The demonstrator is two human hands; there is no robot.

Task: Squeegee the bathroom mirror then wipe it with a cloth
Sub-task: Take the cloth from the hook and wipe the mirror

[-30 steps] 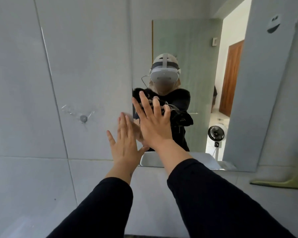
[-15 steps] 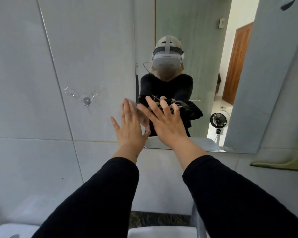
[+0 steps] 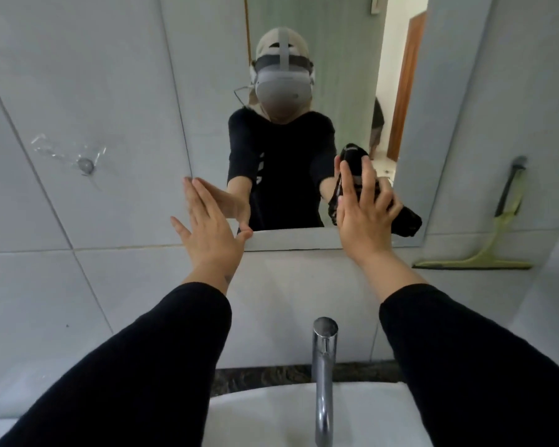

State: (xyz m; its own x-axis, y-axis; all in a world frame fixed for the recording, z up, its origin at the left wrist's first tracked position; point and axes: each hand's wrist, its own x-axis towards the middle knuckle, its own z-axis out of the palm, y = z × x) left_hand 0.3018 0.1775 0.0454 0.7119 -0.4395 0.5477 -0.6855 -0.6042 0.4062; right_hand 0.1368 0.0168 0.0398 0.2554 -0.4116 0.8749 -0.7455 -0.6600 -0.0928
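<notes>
The wall mirror [image 3: 342, 75] hangs straight ahead above the sink. My right hand [image 3: 363, 212] presses a black cloth [image 3: 405, 221] flat against the lower right part of the glass, fingers spread over it. My left hand [image 3: 208, 227] rests flat and open on the mirror's lower left corner, holding nothing. A green squeegee [image 3: 484, 253] with a dark handle leans against the tiled wall to the right of the mirror, apart from both hands.
A chrome tap [image 3: 323, 366] stands over the white sink [image 3: 265, 414] directly below my arms. Grey tiled wall [image 3: 78, 91] fills the left side, with a small wall hook base [image 3: 85, 165] on it.
My right hand has slid with the cloth from the mirror's lower left over to its lower right. My left hand stays at the lower left corner. The view has tilted down, showing tap and sink.
</notes>
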